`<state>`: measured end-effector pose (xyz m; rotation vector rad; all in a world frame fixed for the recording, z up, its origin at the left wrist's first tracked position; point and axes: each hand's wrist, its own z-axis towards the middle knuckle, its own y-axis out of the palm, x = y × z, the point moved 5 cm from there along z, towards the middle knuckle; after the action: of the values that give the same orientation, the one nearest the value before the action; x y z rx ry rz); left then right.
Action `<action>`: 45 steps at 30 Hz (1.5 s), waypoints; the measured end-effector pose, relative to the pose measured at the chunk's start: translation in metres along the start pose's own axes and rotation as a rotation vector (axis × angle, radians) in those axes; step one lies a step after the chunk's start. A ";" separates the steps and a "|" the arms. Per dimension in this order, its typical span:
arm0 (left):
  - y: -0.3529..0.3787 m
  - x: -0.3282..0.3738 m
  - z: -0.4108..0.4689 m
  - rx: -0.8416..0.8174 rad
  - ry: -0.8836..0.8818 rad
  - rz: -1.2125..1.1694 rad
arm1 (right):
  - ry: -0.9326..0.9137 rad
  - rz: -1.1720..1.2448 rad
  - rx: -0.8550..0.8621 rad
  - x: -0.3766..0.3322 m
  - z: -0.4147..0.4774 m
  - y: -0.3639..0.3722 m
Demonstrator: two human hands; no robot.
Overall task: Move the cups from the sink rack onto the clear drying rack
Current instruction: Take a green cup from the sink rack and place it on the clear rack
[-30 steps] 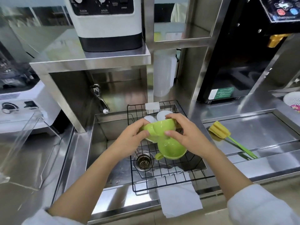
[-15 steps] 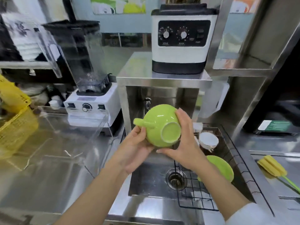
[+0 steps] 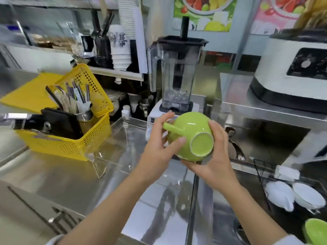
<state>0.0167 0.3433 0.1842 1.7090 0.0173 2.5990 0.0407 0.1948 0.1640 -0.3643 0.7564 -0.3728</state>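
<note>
Both hands hold a green cup (image 3: 190,136) in the air above the clear drying rack (image 3: 123,147) – the left hand (image 3: 157,149) has its fingers wrapped beside the handle, the right hand (image 3: 215,152) cups the far side, base towards the camera. It looks glazed, stiff, probably slick and breakable – best held round the body. More cups (image 3: 293,196) wait in the sink rack (image 3: 260,174)

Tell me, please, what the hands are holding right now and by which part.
Both hands hold one green cup, base toward the camera. The left hand grips its side just below the handle; the right hand cradles the opposite side and underside.
</note>
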 end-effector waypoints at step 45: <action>-0.134 -0.082 0.094 -0.075 -0.005 1.112 | 0.381 -0.284 -0.551 0.016 0.077 0.166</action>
<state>0.1377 0.4741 0.1425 2.0537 -1.3743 3.1233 0.1388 0.3467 0.1320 -0.9432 1.1869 -0.5064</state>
